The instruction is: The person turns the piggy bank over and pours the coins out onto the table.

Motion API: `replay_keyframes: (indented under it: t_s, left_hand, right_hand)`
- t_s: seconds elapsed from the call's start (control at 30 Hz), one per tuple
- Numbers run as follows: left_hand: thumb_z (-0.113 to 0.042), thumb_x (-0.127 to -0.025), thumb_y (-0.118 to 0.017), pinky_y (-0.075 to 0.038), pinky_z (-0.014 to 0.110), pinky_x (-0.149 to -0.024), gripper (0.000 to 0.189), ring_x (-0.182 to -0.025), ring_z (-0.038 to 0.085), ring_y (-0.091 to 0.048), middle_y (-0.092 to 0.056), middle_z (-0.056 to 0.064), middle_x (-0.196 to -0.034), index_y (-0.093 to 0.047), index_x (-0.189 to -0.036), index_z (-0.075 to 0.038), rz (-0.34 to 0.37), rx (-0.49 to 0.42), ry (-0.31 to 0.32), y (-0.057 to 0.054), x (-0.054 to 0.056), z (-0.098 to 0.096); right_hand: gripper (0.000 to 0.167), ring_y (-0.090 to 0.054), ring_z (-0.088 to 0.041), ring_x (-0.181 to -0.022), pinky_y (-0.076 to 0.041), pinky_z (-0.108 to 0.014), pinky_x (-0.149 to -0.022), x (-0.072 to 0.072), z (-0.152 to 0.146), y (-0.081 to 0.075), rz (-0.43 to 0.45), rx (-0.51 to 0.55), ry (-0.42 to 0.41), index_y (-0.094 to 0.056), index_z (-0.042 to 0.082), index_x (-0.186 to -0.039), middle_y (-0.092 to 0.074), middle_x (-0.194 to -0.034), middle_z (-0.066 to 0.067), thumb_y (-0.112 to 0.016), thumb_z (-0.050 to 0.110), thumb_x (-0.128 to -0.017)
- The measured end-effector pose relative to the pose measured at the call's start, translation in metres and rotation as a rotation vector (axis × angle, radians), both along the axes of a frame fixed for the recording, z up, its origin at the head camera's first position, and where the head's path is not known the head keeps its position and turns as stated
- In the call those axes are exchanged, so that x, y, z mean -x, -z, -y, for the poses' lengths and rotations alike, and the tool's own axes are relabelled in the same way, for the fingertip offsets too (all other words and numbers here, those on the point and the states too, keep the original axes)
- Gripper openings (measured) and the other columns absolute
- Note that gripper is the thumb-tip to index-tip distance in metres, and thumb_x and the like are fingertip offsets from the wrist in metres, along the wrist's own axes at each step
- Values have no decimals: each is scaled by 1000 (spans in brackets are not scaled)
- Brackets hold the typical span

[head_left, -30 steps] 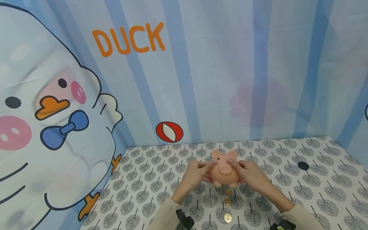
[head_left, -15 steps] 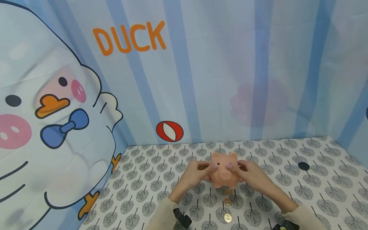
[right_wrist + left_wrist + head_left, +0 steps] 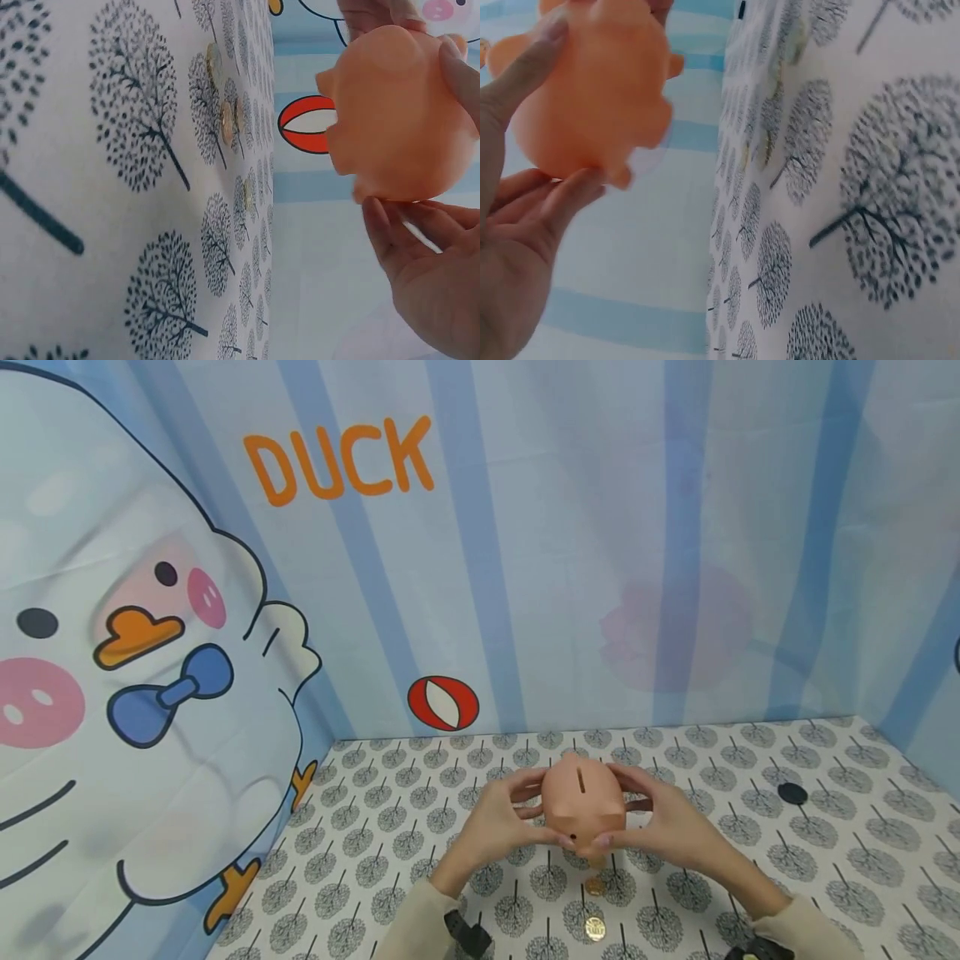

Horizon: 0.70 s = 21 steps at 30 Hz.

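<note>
A pink-orange piggy bank [image 3: 581, 802] is held between my two hands, its snout tipped down and its dark coin slot [image 3: 581, 780] facing the head camera. The left hand [image 3: 498, 820] grips one side, thumb near the face and fingers along the body. On the opposite side, my right hand [image 3: 667, 823] holds it the same way. Both wrist views show the piggy bank [image 3: 592, 97] raised off the tabletop. Below it, gold coins lie roughly in a line, among them a near coin [image 3: 595, 928] and a middle coin [image 3: 594, 886].
The table is covered by a white cloth [image 3: 405, 860] printed with grey trees. A black disc [image 3: 792, 793] lies to the right. Behind stands a blue striped curtain [image 3: 570, 568] with a duck print [image 3: 172, 777] at the left.
The piggy bank has tilted forward: its face pointed at the head camera earlier, and now its back and slot show. My thumbs have moved down with the face; both hands kept their hold.
</note>
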<state>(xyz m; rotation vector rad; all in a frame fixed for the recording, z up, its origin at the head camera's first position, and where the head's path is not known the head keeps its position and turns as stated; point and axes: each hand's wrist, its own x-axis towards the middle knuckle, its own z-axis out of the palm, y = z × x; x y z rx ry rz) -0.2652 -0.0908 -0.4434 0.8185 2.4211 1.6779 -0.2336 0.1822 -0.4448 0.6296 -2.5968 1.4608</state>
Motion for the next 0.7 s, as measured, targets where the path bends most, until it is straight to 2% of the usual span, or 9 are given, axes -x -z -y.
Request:
replay_keyframes:
  t_s: [0.17, 0.23, 0.3, 0.47, 0.7]
  left_hand:
    - [-12, -76, -96, -57, 23, -107, 96, -146, 27, -56, -54, 9, -158, -46, -158, -17, -291, 39, 20, 5, -5, 0]
    - [-11, -76, -95, -56, 21, -107, 97, -146, 27, -55, -52, 8, -159, -44, -159, -17, -360, 49, 14, 7, -6, 0]
    - [-10, -76, -96, -56, 21, -107, 97, -145, 25, -56, -53, 7, -158, -45, -158, -18, -356, 44, 7, 9, -5, -1]
    - [-9, -74, -96, -56, 20, -106, 96, -145, 24, -56, -53, 8, -158, -47, -157, -16, -293, 45, 4, 11, -6, -2]
    - [-12, -73, -98, -56, 20, -107, 99, -145, 22, -56, -54, 7, -158, -46, -157, -15, -314, 58, 2, 8, -5, -4]
  right_hand:
    - [116, -67, -45, -127, -55, -73, -100, -2, 1, 3, -120, 19, 13, -40, 25, -162, -51, -161, -15, -101, 39, -65]
    - [117, -68, -43, -126, -53, -75, -101, -1, 1, 3, -157, 1, 25, -39, 29, -163, -51, -162, -13, -101, 39, -64]
    - [116, -68, -42, -125, -52, -76, -101, -1, 2, 3, -166, -15, 32, -39, 29, -163, -51, -161, -12, -101, 38, -65]
    - [114, -68, -43, -124, -54, -75, -98, -1, 1, 6, -142, -30, 33, -41, 23, -161, -53, -160, -12, -100, 45, -66]
    - [115, -68, -43, -125, -53, -77, -99, -1, 0, 5, -146, -38, 39, -40, 19, -162, -52, -161, -14, -99, 45, -67]
